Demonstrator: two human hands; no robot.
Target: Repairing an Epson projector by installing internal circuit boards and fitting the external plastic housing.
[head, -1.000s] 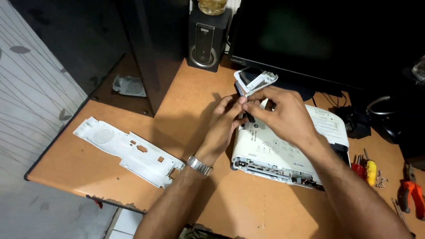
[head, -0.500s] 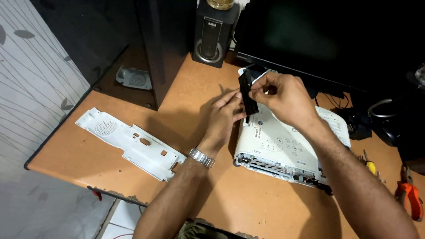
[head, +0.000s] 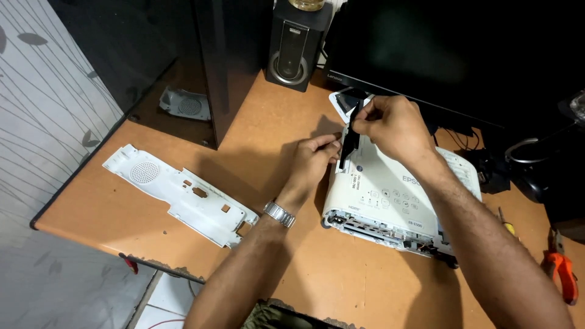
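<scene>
A white projector (head: 396, 201) lies on the orange-brown desk (head: 274, 122) with its rear panel off. My right hand (head: 390, 125) pinches the top of a narrow black plastic strip (head: 349, 140) standing almost upright at the projector's left front corner. My left hand (head: 311, 161), with a metal watch on the wrist, grips the strip's lower end against the projector's side. A small white part with a dark window (head: 347, 100) lies just behind the strip.
A detached white rear panel (head: 183, 195) lies at the left of the desk. A black speaker (head: 292, 49) and a dark monitor (head: 457, 55) stand at the back. Orange-handled pliers (head: 563, 271) and a yellow screwdriver (head: 506, 222) lie at the right. A small grey part (head: 186, 105) sits in the back-left recess.
Both hands have lifted the black strip up from the projector's corner, and it now stands more upright and higher. The view has shifted slightly.
</scene>
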